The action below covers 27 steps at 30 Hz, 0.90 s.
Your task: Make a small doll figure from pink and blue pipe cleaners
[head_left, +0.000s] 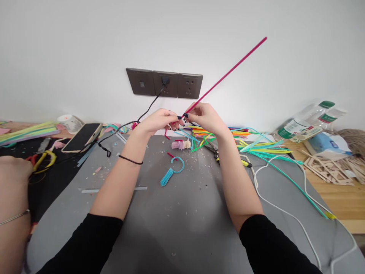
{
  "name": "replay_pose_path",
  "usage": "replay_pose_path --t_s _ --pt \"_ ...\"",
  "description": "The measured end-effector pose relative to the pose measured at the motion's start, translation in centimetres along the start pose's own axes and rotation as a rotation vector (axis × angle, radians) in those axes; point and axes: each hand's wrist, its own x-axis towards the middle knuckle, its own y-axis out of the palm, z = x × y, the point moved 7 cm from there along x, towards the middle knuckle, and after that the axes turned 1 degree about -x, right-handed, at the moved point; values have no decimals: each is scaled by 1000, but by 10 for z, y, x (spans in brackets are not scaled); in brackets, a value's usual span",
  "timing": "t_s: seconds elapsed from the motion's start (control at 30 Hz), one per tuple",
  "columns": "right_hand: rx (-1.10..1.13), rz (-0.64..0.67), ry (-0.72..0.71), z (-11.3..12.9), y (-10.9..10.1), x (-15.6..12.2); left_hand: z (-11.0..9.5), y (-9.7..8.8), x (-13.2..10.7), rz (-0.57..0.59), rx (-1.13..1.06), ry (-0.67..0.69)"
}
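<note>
My left hand (159, 121) and my right hand (203, 117) meet above the grey mat (182, 213), fingers pinched together. Both grip the lower end of a long pink pipe cleaner (228, 72), which slants up to the right in front of the white wall. Just below my hands lie a small pink and cream fuzzy bundle (181, 144) and a blue pipe cleaner bent into a hook (173, 171). A pile of coloured pipe cleaners (222, 135) is spread behind and to the right of my right hand.
A phone (81, 137) on a black cable lies at the left, plugged into wall sockets (164, 83). Another person's arm (13, 190) is at the far left near yellow-handled pliers (44, 160). Plastic bottles (308, 123), wooden pieces (327, 169) and a white cord (273, 205) lie right.
</note>
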Motion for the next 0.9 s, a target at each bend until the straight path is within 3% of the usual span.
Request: replay_pose_path --t_s 0.2,0.4,0.57,0.73,0.9 --pt "-176 -58 -48 8 -1 -2 2 4 7 -135 -11 13" --pt "-165 -133 -55 6 3 0 5 7 10 -325 -90 17" --pt "-87 -244 11 -9 -9 5 11 7 12 -209 -163 3" --pt "139 -158 35 -18 -13 7 17 4 16 -108 -393 11" --pt "198 -119 11 -10 -12 5 15 10 16 -55 -586 13"
